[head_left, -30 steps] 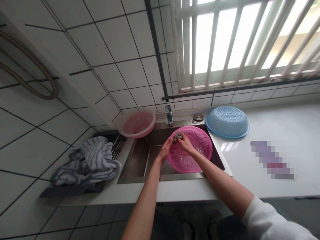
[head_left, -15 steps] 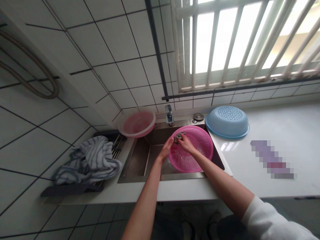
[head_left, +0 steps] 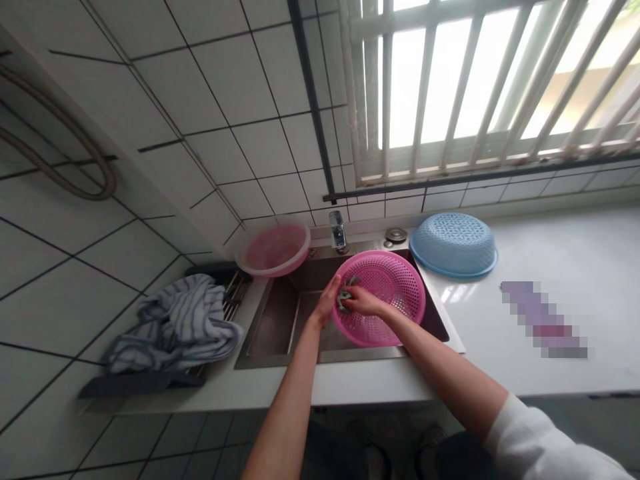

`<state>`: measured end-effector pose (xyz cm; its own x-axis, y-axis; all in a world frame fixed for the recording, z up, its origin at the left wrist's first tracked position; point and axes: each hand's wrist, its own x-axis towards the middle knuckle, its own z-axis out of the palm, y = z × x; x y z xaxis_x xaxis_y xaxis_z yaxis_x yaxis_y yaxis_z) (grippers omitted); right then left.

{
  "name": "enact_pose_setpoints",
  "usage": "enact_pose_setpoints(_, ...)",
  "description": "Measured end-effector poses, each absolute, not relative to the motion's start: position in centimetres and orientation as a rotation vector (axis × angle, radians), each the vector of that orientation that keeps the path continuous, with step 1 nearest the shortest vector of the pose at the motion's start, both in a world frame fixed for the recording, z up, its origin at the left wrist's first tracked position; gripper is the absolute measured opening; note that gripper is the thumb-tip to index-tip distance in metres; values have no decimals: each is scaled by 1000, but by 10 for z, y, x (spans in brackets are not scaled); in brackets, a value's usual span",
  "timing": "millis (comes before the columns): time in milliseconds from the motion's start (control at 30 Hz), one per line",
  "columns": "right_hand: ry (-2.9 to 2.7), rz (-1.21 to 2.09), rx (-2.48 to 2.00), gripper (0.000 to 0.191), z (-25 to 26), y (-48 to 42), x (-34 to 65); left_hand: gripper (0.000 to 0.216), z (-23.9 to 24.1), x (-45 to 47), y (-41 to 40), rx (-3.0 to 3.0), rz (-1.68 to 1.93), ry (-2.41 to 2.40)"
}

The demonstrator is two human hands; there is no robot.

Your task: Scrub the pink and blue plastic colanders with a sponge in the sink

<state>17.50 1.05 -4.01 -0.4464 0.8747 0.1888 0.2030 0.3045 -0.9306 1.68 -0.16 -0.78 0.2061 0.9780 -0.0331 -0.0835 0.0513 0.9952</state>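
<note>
A round pink plastic colander [head_left: 400, 320] is held in the sink, its perforated inside facing me. My left hand [head_left: 328, 301] grips its left rim, fingers along the outer edge. Inside the colander, my right hand [head_left: 362, 301] is closed on a crumpled grey-green cloth [head_left: 344, 297] and presses it to the left inner wall. Below the colander lies the steel sink [head_left: 273, 320], partly covered by it and by my forearms.
The faucet [head_left: 337, 230] rises behind the sink. A pink basin [head_left: 277, 253] tilts at the back left; a blue basket [head_left: 455, 247] sits upside down at right. A striped towel [head_left: 175, 327] covers a dark rack at left. A drain plug [head_left: 396, 235] lies behind.
My right hand with the cloth has moved down and left along the colander's inner wall. My left hand and the colander have shifted slightly left.
</note>
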Motion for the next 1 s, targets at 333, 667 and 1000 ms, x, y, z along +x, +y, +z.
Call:
enact_pose_setpoints(333, -1509, 1035, -978, 19, -33, 12, 176, 68, -12, 17, -1, 1261, 1051, 1132)
enact_pose_setpoints(667, -1355, 947, -1044, 18, -38, 23, 185, 53, -6, 18, -3, 1211, 1032, 1013)
enact_pose_setpoints(1000, -1818, 1239, -759, 15, -40, 3, 170, 54, -5, 15, -6, 1156, 1072, 936)
